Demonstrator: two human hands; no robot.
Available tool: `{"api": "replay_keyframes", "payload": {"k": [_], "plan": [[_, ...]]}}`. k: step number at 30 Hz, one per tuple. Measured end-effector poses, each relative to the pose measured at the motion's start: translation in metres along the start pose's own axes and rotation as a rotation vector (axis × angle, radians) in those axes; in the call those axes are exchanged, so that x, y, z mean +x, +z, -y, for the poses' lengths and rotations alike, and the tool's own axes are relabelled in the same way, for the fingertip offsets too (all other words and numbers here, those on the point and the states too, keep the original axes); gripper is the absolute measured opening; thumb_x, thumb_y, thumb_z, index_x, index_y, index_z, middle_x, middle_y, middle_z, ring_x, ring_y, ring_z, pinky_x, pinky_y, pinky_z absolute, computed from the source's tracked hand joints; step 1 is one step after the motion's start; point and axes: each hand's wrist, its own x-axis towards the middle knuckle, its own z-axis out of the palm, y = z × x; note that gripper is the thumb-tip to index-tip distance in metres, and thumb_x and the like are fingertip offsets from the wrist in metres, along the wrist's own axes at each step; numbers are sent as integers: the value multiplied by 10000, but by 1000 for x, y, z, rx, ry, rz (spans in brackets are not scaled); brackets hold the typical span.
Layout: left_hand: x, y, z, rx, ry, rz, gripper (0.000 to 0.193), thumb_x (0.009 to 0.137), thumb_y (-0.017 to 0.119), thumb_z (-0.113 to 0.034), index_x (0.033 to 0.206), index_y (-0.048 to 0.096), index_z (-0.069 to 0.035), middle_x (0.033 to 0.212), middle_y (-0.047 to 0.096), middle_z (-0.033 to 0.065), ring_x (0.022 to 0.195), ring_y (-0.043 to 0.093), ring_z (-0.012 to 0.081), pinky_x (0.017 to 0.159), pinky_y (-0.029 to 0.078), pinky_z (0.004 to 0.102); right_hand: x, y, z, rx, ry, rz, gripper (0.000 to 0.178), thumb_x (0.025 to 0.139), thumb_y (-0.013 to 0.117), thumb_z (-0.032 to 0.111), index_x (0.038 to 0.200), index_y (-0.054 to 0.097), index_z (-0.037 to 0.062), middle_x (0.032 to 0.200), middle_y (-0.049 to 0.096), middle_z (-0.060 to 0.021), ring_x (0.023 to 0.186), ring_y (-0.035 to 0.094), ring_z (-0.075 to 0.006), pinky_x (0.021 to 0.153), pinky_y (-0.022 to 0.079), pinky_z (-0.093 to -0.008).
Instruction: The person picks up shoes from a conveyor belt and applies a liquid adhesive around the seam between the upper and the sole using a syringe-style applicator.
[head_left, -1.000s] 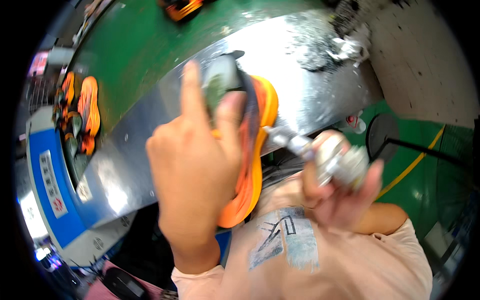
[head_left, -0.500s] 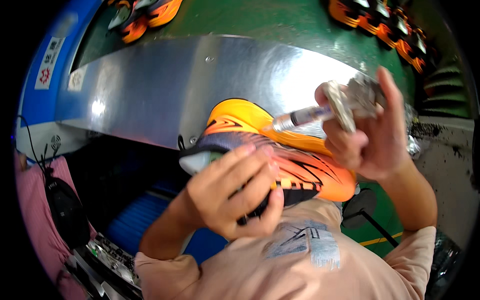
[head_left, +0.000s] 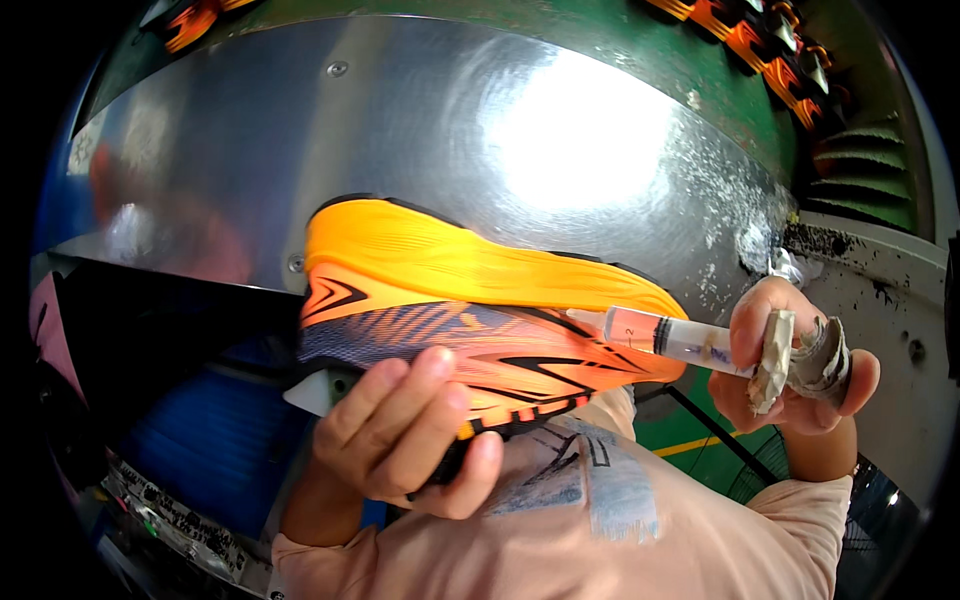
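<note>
An orange running shoe (head_left: pixel 500 345) with a thick yellow midsole (head_left: pixel 470 255) lies on its side, sole edge facing away from me and toe to the right. My left hand (head_left: pixel 405 435) grips it at the opening, fingers over the upper. A grey-white insert (head_left: pixel 318 392) shows at the heel end. In my right hand (head_left: pixel 800 350) is a clear syringe (head_left: pixel 670 335), its flange and plunger wrapped in ragged whitish material. The nozzle points left at the forefoot, near the line where upper meets midsole. Whether it touches, I cannot tell.
A shiny metal bench top (head_left: pixel 420 130) spans the area beyond the shoe, with whitish residue at its right end. More orange shoes (head_left: pixel 745 45) stand at the far right on a green surface, others at the far left. A fan (head_left: pixel 760 465) is low at the right.
The shoe is turned more side-on, showing its whole length. My right hand has come down and right, carrying the syringe tip from mid-shoe toward the toe. The view has shifted too.
</note>
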Motion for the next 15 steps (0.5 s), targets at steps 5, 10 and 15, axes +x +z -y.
{"api": "replay_keyframes", "payload": {"k": [5, 10, 15], "plan": [[0, -3, -2, 84, -2, 50, 210, 903, 551, -194, 1093, 462, -192, 1054, 537, 67, 944, 639, 231, 875, 507, 368, -29, -11, -15, 48, -156, 5, 1020, 564, 556, 837, 1020, 479, -71, 676, 510, -46, 489, 434, -59, 433, 297, -177], [7, 0, 0, 77, 3, 63, 192, 888, 549, -111, 1055, 457, -134, 1059, 562, 134, 898, 650, 325, 793, 539, 437, -49, -40, -56, 273, -378, 112, 905, 707, 532, 753, 1104, 402, -50, 638, 443, -4, 445, 355, -30, 405, 249, -170], [26, 2, 1, 132, 41, 62, 197, 886, 547, -48, 1055, 451, -77, 1061, 575, 173, 897, 645, 344, 806, 539, 455, -54, -45, -97, 494, -608, 69, 931, 712, 434, 819, 1109, 386, -22, 614, 388, 30, 426, 297, -21, 402, 228, -174]]}}
